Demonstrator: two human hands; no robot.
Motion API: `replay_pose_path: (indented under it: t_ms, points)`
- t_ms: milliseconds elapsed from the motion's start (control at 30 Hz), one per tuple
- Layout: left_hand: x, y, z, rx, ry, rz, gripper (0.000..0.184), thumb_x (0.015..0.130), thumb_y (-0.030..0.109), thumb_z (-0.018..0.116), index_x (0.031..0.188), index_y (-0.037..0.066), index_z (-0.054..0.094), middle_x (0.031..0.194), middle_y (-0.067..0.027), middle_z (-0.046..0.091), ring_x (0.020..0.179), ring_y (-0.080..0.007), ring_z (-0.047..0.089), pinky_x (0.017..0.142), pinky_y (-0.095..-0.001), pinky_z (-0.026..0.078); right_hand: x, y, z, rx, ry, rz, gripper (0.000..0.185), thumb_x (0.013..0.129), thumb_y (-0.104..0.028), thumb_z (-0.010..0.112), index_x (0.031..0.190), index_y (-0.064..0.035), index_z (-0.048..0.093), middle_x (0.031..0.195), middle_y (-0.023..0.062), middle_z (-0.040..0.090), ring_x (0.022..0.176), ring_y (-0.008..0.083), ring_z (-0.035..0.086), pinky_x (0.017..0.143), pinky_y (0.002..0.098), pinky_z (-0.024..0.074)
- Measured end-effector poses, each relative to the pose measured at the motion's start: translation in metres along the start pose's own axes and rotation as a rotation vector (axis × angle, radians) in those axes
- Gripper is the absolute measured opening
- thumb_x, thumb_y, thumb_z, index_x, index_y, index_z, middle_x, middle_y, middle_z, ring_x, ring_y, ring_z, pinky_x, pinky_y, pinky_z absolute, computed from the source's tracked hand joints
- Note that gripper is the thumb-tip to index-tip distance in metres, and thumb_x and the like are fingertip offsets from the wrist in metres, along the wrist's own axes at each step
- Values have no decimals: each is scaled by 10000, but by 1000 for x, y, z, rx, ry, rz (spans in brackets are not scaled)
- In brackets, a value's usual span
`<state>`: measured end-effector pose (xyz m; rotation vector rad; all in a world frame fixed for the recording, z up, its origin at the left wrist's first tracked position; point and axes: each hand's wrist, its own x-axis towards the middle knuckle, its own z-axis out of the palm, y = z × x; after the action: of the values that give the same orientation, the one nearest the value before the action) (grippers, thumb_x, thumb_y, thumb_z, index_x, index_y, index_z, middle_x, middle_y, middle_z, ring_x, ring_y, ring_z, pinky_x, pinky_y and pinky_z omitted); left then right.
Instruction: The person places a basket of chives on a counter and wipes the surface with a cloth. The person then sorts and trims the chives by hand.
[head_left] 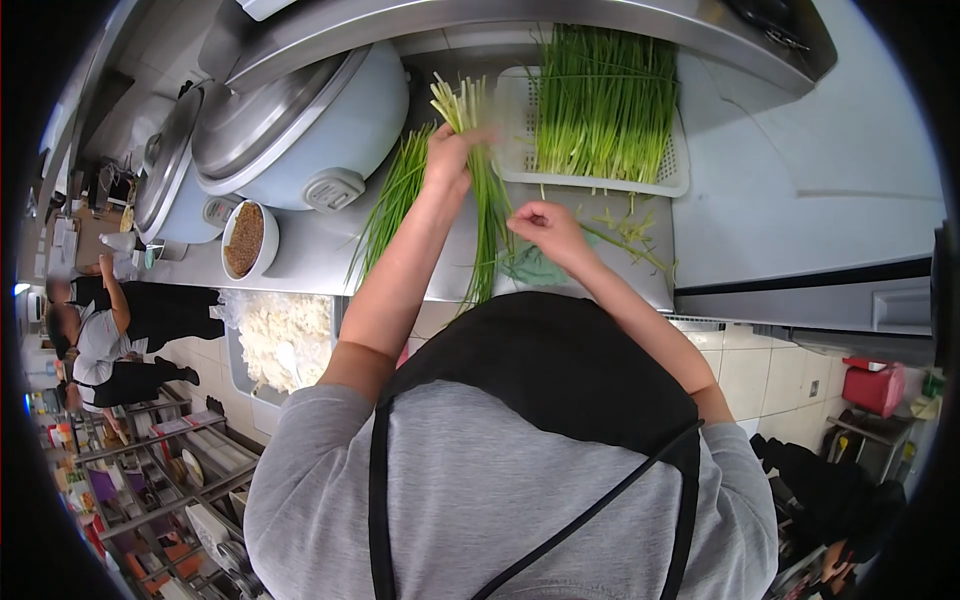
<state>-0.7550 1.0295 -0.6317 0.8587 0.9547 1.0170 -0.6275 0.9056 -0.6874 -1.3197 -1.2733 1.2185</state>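
My left hand [449, 158] is closed round a bunch of green onions [488, 215], pale root ends up and long leaves hanging toward my apron. Beside those leaves, my right hand [552, 234] has its fingers pinched together; what they hold, if anything, is too small to tell. More green onions [398, 195] lie on the steel counter [310, 240] left of my left forearm. A white perforated basket [515, 130] holds a thick row of green onions [605, 110]. Under my right wrist, a green cloth [535, 266] rests near loose trimmings [630, 238].
Two large lidded cookers [370, 110] stand at the left, with a white bowl [272, 240] of brown grains before them. A tub [285, 340] of white food sits lower left. A steel shelf [560, 12] overhangs the counter. People [120, 330] stand at far left, another at lower right.
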Motion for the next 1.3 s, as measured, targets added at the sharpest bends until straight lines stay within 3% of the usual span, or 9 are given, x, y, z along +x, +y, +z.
replay_pose_path:
  t_ms: [133, 333, 500, 700, 767, 867, 1000, 1167, 1300]
  points:
    - [10, -9, -17, -50, 19, -19, 186, 749, 22, 609, 910, 13, 516, 859, -107, 622, 758, -159, 596, 567, -256, 444, -18, -17, -27, 0, -56, 131, 146, 774, -147, 621, 795, -7, 587, 704, -2, 569, 642, 54, 500, 596, 203, 406]
    - [7, 11, -37, -20, -96, -141, 200, 738, 29, 615, 919, -16, 542, 891, -134, 614, 746, -182, 598, 549, -255, 445, -45, -15, -100, -351, 185, 10, 164, 743, -164, 623, 821, -19, 612, 740, 74, 613, 645, 176, 573, 596, 274, 442]
    - [-10, 57, -56, 291, -111, -80, 211, 731, 52, 636, 907, -25, 548, 779, -115, 629, 640, -122, 574, 505, -222, 433, -58, -8, -145, -960, 287, 51, 158, 742, -126, 577, 877, -63, 629, 915, 127, 584, 793, 312, 565, 673, 372, 451]
    - [21, 43, -118, 561, 55, -52, 208, 733, 51, 631, 907, -30, 550, 787, -93, 609, 668, -143, 566, 507, -241, 441, -54, 1, -132, -1126, 284, 223, 190, 740, -157, 590, 911, -81, 622, 948, 119, 546, 835, 310, 562, 711, 400, 454]
    - [40, 22, -148, 816, 130, -37, 229, 738, 75, 635, 930, -20, 553, 770, -78, 590, 704, -150, 570, 514, -264, 448, -53, -1, -126, -1125, 274, 218, 185, 740, -151, 588, 907, -80, 621, 937, 116, 548, 834, 308, 562, 711, 398, 454]
    - [29, 25, -151, 832, 247, 32, 238, 752, 48, 608, 960, -49, 544, 759, -93, 596, 652, -165, 564, 505, -266, 463, -51, -1, -127, -1068, 285, 201, 177, 741, -147, 587, 900, -77, 619, 920, 108, 555, 825, 309, 563, 705, 398, 453]
    - [-10, 53, -124, 606, 157, -32, 239, 759, 68, 607, 955, -50, 537, 787, -111, 615, 667, -160, 577, 510, -251, 457, -50, -4, -127, -955, 326, 186, 176, 738, -155, 598, 887, -62, 613, 863, 111, 571, 779, 287, 576, 669, 370, 457]
    - [-47, 46, -72, 241, -386, -273, 306, 760, 112, 622, 1012, -29, 519, 844, -124, 627, 689, -143, 589, 532, -226, 442, -34, -23, -91, -355, 178, -124, 225, 757, -194, 618, 923, -42, 606, 830, 97, 604, 697, 177, 577, 625, 286, 446]
    - [-59, 21, -24, 284, -524, -334, 311, 748, 107, 629, 1008, -26, 523, 844, -113, 617, 682, -132, 582, 518, -211, 442, -17, -43, -49, -46, 54, -7, 211, 809, -206, 581, 936, -39, 611, 823, 25, 595, 686, 101, 535, 615, 228, 419]
